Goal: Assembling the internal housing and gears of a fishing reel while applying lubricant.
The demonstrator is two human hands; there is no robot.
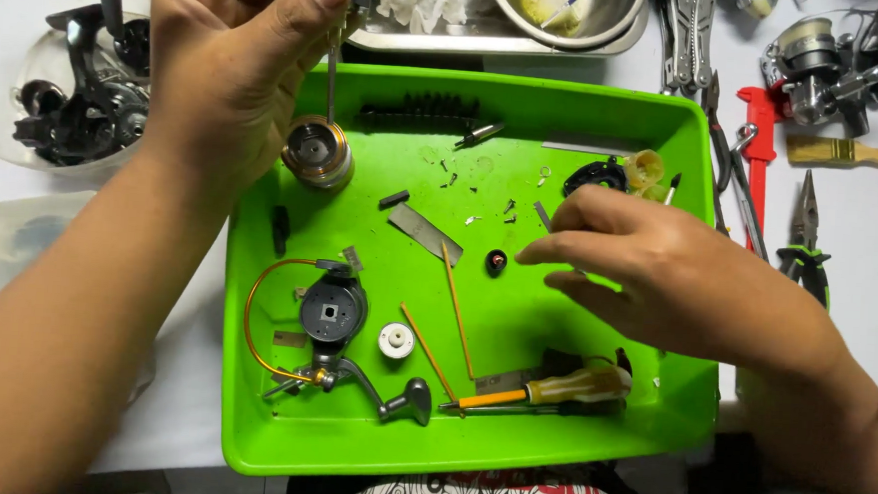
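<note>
Head view: left hand [230,66] grips a dark reel part above green tray [349,443]; right hand [648,273] fingers pinched narrow, small black ring [496,263] just beside fingertips.

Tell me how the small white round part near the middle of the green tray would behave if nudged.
The white round part looks like small plastic, so probably light. It sits flat on the green tray, so it would likely slide rather than roll. The tray floor looks smooth, so a push may skid it toward the thin sticks.

R hand [648,273] over green tray [569,439]; L hand [234,56] raised.
</note>
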